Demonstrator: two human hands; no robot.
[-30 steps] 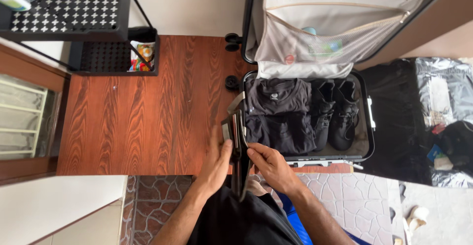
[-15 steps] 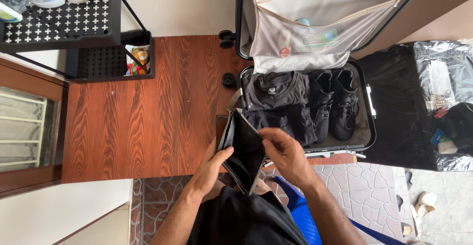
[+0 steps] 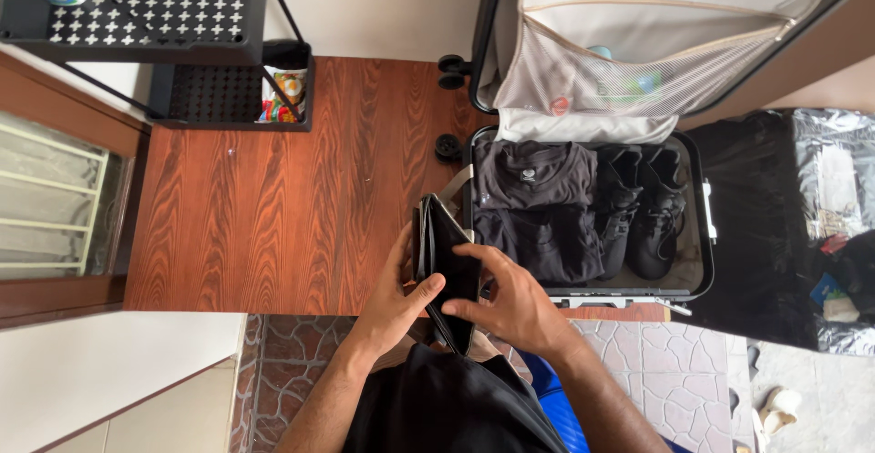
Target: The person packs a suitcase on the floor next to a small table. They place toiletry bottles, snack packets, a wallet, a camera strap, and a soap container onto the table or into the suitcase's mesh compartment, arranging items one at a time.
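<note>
1. Left hand (image 3: 394, 300) grips a flat black pouch-like case (image 3: 447, 266), thumb across its face and fingers wrapped behind the left edge. The case stands on edge over the near edge of the red-brown wood-grain table (image 3: 273, 207), just beside the open hard-shell suitcase (image 3: 697, 234).
2. Right hand (image 3: 510, 303) lies on the case, fingers curled over its face. Whether they pinch a flap or zip I cannot tell; the case is dark on dark.
3. Suitcase base holds folded black garments (image 3: 538, 202) and a pair of black shoes (image 3: 643, 207); the mesh lid pocket (image 3: 638, 84) holds small items.
4. Risk: the case is held tilted and possibly open, so loose contents could slide out toward the patterned tile floor (image 3: 674, 362).
5. Risk: the base looks full; forcing the case in could rumple the garments or stop the lid from shutting.
</note>
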